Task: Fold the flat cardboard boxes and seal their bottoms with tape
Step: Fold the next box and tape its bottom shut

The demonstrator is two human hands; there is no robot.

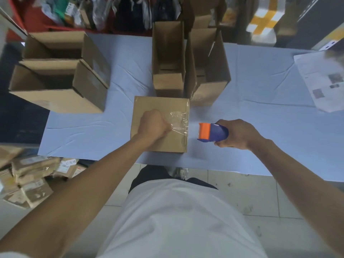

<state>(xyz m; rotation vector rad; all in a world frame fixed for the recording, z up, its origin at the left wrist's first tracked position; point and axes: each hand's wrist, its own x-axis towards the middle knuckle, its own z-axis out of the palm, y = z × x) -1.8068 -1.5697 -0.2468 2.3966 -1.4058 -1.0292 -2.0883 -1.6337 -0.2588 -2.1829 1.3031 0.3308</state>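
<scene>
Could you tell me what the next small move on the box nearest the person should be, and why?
Probably slide the left hand rightwards to flatten the clear tape: it lies wrinkled on the box, and the tape dispenser in the right hand is already off it.

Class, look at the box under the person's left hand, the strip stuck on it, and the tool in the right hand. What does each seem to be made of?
The brown square box: matt cardboard, judging by its dull fibrous face. The clear strip of tape: glossy thin plastic film, since it wrinkles and glints. The blue and orange tape dispenser: probably hard moulded plastic, given its smooth, even colour.
</scene>
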